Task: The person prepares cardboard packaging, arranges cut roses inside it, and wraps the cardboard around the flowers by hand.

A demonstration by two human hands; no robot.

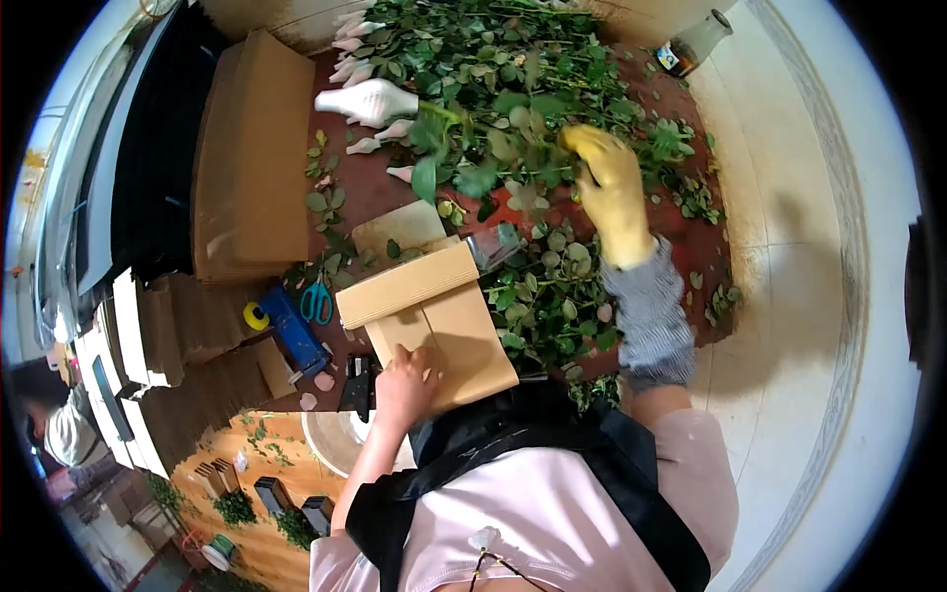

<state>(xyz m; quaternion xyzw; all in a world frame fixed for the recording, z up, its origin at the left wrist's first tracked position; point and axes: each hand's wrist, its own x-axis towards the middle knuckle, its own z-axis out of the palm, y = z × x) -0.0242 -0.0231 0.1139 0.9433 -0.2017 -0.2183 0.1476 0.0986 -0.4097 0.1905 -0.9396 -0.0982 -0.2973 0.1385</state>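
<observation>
Pale pink shirt cloth is filling the space nearest, just below both hands. Ahead of it, the bare left hand is resting on folded cardboard, fingers loosely spread and apparently holding nothing. Farther out, the yellow-gloved right hand is curling narrowly, seemingly gripping the leafy end of a flower stem; its white-sleeved head is pointing leftward from that hand, over other leafy stems. Judging by looks, the flower should be proving light, its stem stiff, perhaps thorny, its bloom fragile. Bare lower stem is offering the safest hold; squeezing the head would be risking bruised petals.
</observation>
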